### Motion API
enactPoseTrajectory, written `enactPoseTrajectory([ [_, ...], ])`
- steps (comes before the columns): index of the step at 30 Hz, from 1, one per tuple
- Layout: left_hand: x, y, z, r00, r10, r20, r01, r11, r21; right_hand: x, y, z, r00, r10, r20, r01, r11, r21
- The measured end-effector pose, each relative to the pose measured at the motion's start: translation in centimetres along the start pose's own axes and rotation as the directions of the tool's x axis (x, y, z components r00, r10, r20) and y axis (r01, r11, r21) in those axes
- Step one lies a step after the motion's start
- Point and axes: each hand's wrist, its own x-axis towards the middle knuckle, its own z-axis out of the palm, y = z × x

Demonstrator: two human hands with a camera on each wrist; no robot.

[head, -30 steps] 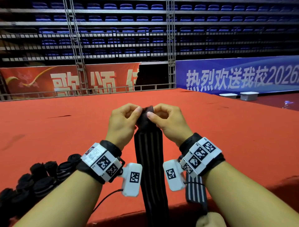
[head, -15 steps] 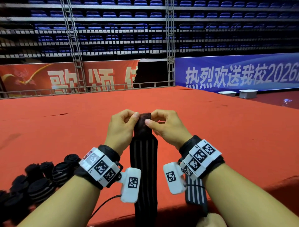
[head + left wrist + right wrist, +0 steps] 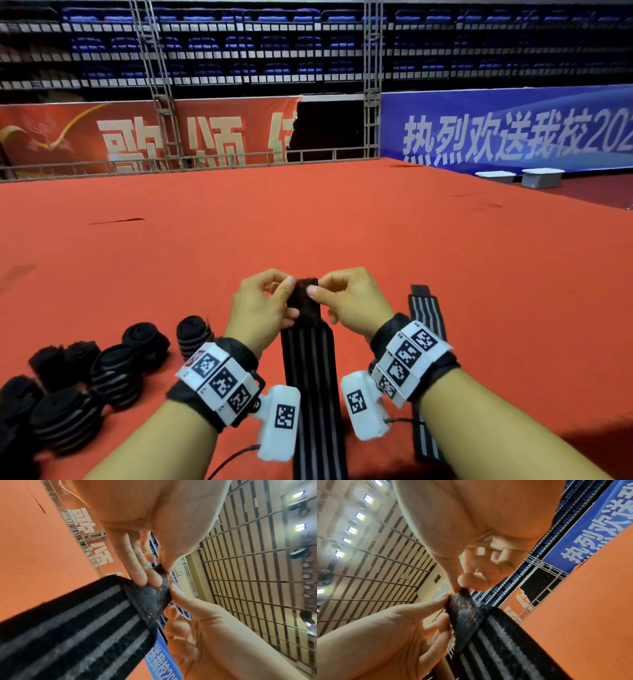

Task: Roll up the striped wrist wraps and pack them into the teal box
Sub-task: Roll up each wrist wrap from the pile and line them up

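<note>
Nearest, we note the long black wrist wrap with grey stripes [image 3: 313,394] running from the lower frame edge up between both forearms over the red-orange carpeted platform [image 3: 342,222]. Our left hand [image 3: 262,305] and right hand [image 3: 352,299] each pinch its plain black fuzzy end tab [image 3: 303,298] between thumb and fingertips, one at either edge, the tab held raised. To the left lie several already rolled black-and-grey wraps [image 3: 116,373], clustered and touching. A second flat striped wrap [image 3: 426,308] lies just right of our right wrist. Farther off, two white containers [image 3: 520,176] sit beside the platform's right edge, then red and blue banners and blue seating.
</note>
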Motion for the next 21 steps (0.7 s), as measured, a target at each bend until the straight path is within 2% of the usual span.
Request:
enactPoseTrajectory([
  [5, 3.9, -4.8, 0.9, 0.995, -0.101, 0.024, 0.101, 0.995, -0.01, 3.9, 3.9, 2.2, 0.984, 0.169, 0.05, -0.172, 0.983, 0.065],
  [11, 8.2, -10.1, 1.9, 0.986, -0.166, 0.027, 0.166, 0.986, -0.016, 8.8, 8.5, 5.0, 0.967, 0.239, 0.085, -0.246, 0.965, 0.09],
  [17, 11.2, -15.7, 3.0, 0.958, -0.284, 0.03, 0.285, 0.957, -0.049, 11.9, 14.4, 7.4, 0.951, 0.295, 0.091, -0.293, 0.956, -0.032],
  [19, 11.9, -17.5, 3.4, 0.938, -0.339, 0.071, 0.342, 0.939, -0.028, 12.6, 16.2, 8.1, 0.94, 0.311, 0.142, -0.298, 0.949, -0.106],
  [21, 12.3, -19.7, 3.7, 0.916, -0.384, 0.12, 0.384, 0.923, 0.021, 12.9, 17.5, 8.6, 0.903, 0.367, 0.223, -0.342, 0.929, -0.144],
])
